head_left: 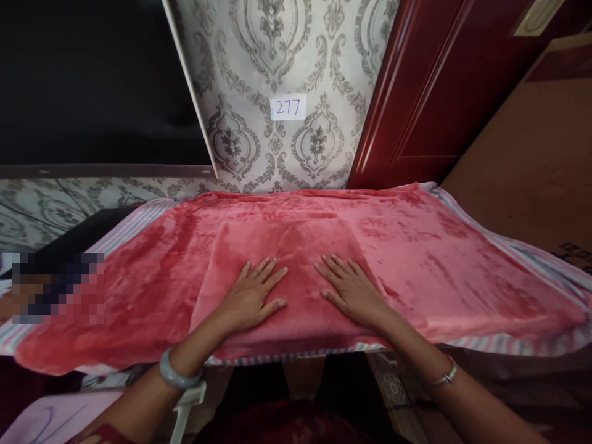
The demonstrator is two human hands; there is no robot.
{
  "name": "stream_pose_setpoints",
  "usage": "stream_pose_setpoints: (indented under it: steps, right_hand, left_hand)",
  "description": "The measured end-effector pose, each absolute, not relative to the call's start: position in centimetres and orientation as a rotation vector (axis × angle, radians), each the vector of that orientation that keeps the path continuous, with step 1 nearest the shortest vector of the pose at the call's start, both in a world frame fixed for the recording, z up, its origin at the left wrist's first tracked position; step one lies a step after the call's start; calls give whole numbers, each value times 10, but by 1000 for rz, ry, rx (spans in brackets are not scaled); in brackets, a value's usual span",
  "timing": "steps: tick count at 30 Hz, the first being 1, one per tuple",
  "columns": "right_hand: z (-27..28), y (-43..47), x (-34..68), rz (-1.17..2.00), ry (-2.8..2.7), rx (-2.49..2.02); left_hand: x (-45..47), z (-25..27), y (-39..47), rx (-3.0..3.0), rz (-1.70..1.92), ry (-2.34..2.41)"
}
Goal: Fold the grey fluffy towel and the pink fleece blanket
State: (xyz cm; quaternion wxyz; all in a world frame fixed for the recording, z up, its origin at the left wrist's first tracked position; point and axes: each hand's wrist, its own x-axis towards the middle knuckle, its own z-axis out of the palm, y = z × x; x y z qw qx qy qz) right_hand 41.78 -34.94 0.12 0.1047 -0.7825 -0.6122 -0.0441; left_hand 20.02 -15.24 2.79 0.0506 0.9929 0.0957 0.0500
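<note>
A folded pink plush cloth (296,240) lies in the middle of a larger pink-red plush blanket (439,259) that is spread over the table and edged with a striped border. On the left part of the folded piece, my left hand (252,295) rests palm down with its fingers spread. My right hand (354,288) lies flat on its right part, fingers spread as well. Nothing is held in either hand. A pale bangle (178,372) circles my left wrist and a thin bracelet (446,373) my right.
At the back left stands a large dark screen (102,80). A paper label reading 277 (288,107) is on the patterned wall. Behind to the right are a dark red door panel (425,80) and a brown cardboard box (522,160). A pixelated patch covers the far left.
</note>
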Motion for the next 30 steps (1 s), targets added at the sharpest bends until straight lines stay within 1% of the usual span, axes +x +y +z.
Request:
stream_pose_setpoints:
  steps: [3,7,12,17,21,24,27,28,30]
  right_hand:
    - [-6,-362,429,-165,-1742,-2345]
    - [-16,-377,441,-136,-1619,-2358]
    - [-31,-388,455,-75,-1441,-2211]
    - [-40,-403,464,62,-1189,-2067]
    - [-45,-418,463,84,-1062,-1992]
    - [-51,-423,463,74,-1000,-1972]
    - [-49,-418,470,66,-949,-1995]
    - [-46,-413,473,51,-949,-2008]
    - [-33,-398,480,-19,-1008,-2046]
  left_hand:
    - [188,22,-142,3052,197,375]
    - [164,12,-117,3045,244,632]
    - [136,3,-90,2872,297,893]
    - [113,-2,-84,2618,505,954]
    - [97,0,-89,2379,639,982]
    - [89,4,-91,2121,676,1027]
    - [91,8,-85,1889,631,1069]
    - [95,9,-81,1873,625,1083]
    - [108,14,-71,2036,691,1110]
